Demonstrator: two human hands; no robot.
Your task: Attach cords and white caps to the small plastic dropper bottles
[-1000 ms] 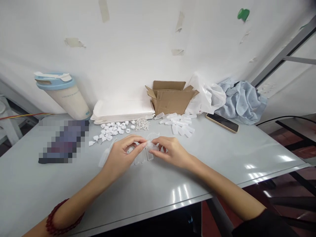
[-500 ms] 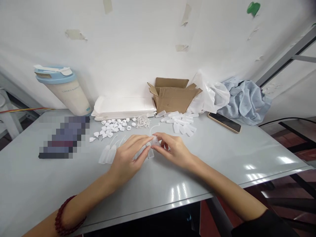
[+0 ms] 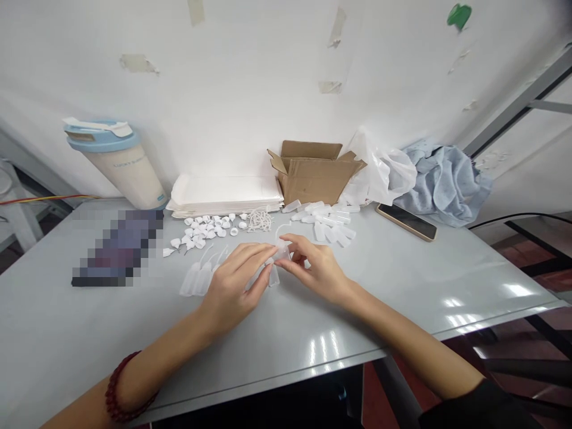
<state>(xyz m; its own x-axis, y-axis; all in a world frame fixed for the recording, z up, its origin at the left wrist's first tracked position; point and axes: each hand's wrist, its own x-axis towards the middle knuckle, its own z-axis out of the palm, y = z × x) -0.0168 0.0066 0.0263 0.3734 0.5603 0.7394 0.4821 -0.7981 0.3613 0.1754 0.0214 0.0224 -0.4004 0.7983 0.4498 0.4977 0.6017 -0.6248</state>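
Between my hands is a small translucent plastic bottle with a thin white string curving up from its top. My right hand pinches it between thumb and fingers. My left hand has its fingertips against the bottle's left side, its thumb curled in below. Another translucent bottle lies on the table just under the fingertips. Beside my left hand lie several bottles with strings at their tops, partly covered by the hand. Behind the hands are a pile of white caps and a bundle of white strings.
Several loose translucent bottles lie at the back right, before an open cardboard box. A stack of white cartons, a tumbler, a plastic bag, a phone and blue cloth line the grey table.
The right fingertips and the bottle have shifted slightly, and the string at its top has moved a little to the right. My left hand has barely moved.
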